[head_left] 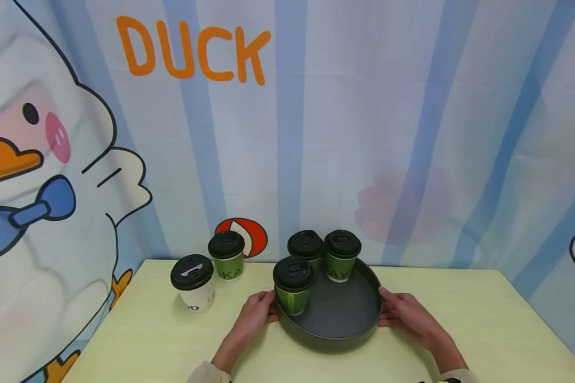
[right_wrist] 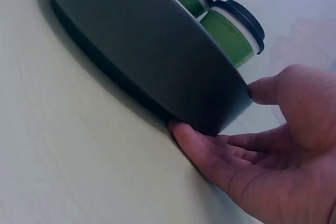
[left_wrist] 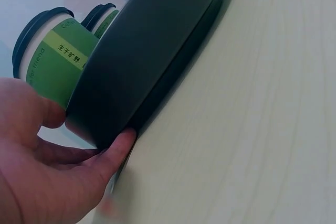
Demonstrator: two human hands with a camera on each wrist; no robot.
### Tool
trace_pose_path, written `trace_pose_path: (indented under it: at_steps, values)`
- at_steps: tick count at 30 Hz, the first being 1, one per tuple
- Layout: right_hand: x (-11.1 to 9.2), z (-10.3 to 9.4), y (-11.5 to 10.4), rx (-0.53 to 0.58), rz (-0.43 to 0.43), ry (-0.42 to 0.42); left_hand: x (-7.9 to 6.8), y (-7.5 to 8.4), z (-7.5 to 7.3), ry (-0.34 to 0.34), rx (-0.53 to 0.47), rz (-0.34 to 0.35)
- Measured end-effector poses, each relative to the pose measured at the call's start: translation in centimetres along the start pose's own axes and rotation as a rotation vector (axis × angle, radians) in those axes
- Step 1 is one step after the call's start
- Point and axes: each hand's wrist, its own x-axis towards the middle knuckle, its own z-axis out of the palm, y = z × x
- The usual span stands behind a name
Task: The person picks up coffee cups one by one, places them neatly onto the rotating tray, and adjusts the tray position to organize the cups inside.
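Note:
A dark grey round tray (head_left: 352, 314) with a raised wall is held between both hands at the middle of the table. My left hand (head_left: 253, 316) grips its left side, the thumb near the rim and fingers at the base. On the opposite side my right hand (head_left: 409, 316) holds it in the same way. Three green paper cups with black lids stand upright inside: one at the front left (head_left: 291, 299), one behind it (head_left: 305, 246) partly hidden, and one at the back right (head_left: 340, 261). In both wrist views the fingertips reach beneath the tray's bottom edge.
Left of the tray a white paper cup (head_left: 196, 297) with a black lid stands on the pale table (head_left: 479, 319). Another green cup (head_left: 229, 266) is just behind it, near the table's back edge. A printed duck curtain (head_left: 335, 133) hangs behind the table.

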Motion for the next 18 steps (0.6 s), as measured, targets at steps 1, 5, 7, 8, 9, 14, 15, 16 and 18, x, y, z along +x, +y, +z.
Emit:
trace_pose_path:
  at_steps: [1,5,7,8,9,14,15,16,18]
  values:
    - [0.1,0.1,0.0,-0.003,-0.006,0.006,0.0,0.0,0.0,0.001,0.002,-0.002]
    - [-0.1,-0.2,0.0,0.004,0.006,-0.056,0.0,0.1,0.1,0.011,0.014,-0.009]
    - [-0.5,-0.7,-0.1,0.012,0.026,-0.122,0.0,0.0,0.2,0.018,0.019,-0.013]
    - [-0.6,-0.9,-0.1,0.016,0.040,-0.157,0.0,0.0,0.2,0.020,0.022,-0.016]
    - [-0.8,-1.1,-0.1,0.019,0.053,-0.190,0.0,0.1,0.2,0.021,0.020,-0.017]
    - [-0.9,-1.2,-0.1,0.016,0.073,-0.205,0.0,0.1,0.2,0.023,0.009,-0.018]
    - [-0.8,-1.1,-0.1,0.015,0.067,-0.171,0.0,0.1,0.2,0.022,0.006,-0.017]
    - [-0.7,-1.0,-0.1,0.015,0.061,-0.131,0.0,0.1,0.2,0.021,0.005,-0.018]
    - [-0.4,-0.7,0.0,0.011,0.043,-0.062,0.0,0.1,0.2,0.018,0.004,-0.017]
